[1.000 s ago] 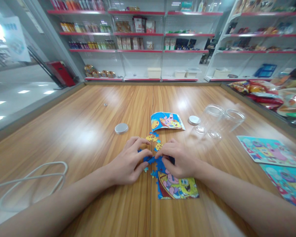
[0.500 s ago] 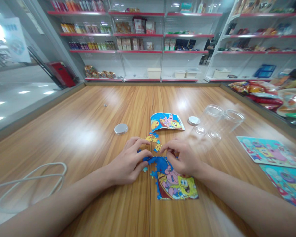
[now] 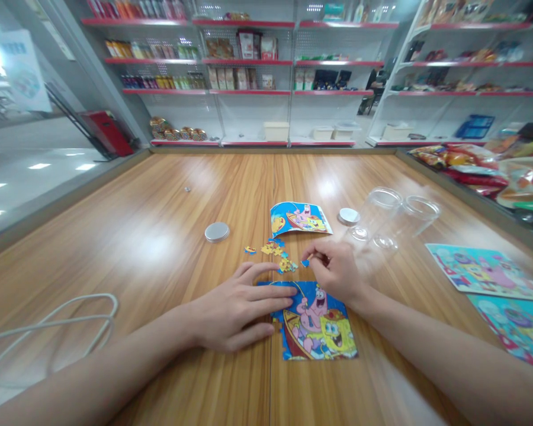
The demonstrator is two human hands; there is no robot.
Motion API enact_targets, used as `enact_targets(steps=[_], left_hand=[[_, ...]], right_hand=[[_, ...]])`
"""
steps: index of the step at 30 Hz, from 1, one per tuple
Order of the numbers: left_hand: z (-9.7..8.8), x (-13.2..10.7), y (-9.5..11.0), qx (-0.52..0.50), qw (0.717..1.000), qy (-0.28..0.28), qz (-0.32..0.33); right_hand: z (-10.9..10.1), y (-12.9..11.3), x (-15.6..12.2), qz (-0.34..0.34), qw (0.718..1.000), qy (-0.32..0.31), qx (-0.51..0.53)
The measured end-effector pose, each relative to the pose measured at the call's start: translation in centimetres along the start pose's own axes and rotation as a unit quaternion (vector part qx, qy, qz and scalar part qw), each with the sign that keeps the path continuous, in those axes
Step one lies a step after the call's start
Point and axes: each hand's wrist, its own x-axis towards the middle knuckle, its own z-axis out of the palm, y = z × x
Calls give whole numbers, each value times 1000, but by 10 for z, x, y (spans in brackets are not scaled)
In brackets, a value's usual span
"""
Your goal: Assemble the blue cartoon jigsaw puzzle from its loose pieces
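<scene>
White cable (image 3: 48,323): on table | Left hand (image 3: 231,307): fingers apart, flat, fingertips on puzzle's upper-left area | Loose pieces (image 3: 286,264): beyond puzzle, near picture card (image 3: 298,218) | Puzzle (image 3: 322,334): partly assembled, on table between forearms, left edge jagged | Right hand (image 3: 337,272): thumb and forefinger pinched on blue piece (image 3: 305,263), just beyond puzzle | Clear jars (image 3: 384,201): right, beyond hand

Loose pieces (image 3: 286,264) and a card (image 3: 299,218) lie behind the puzzle (image 3: 320,331), a lid (image 3: 217,232) behind its left, jars (image 3: 384,201) behind its right, and sheets (image 3: 488,269) to its right.
</scene>
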Motion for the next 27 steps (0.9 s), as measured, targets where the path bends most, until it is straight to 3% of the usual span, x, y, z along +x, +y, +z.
enact_targets(steps=[8, 11, 17, 21, 27], left_hand=[[0, 1, 1, -18, 1000, 7, 3], [0, 1, 0, -31, 999, 19, 7], [2, 0, -10, -66, 988, 129, -55], [5, 0, -13, -56, 987, 141, -61], [6, 0, -10, -38, 987, 146, -56]], right_hand=[[1, -4, -1, -154, 976, -152, -22], [2, -4, -1, -174, 970, -158, -63], [0, -2, 0, -194, 964, -162, -82], [1, -2, -1, -205, 963, -153, -90], [2, -4, -2, -224, 953, -187, -86]])
